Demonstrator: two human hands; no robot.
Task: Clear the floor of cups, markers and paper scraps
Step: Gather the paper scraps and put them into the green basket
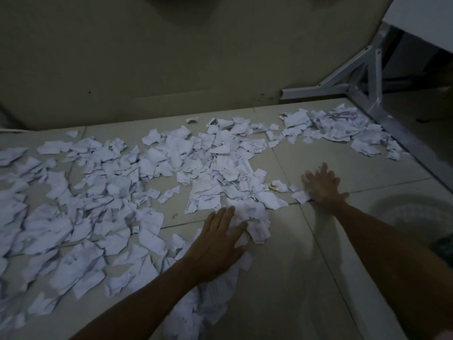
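Paper scraps [117,192] were spread all over the tiled floor [306,278], thickest on the left and running back toward the metal frame [367,77]. Left hand [218,244] lay flat, fingers straight, pressing on a heap of scraps. Right hand [323,187] was blurry, fingers splayed wide, touching a few scraps.

Dim indoor room | tiled floor [318,278] | metal table frame [367,77]
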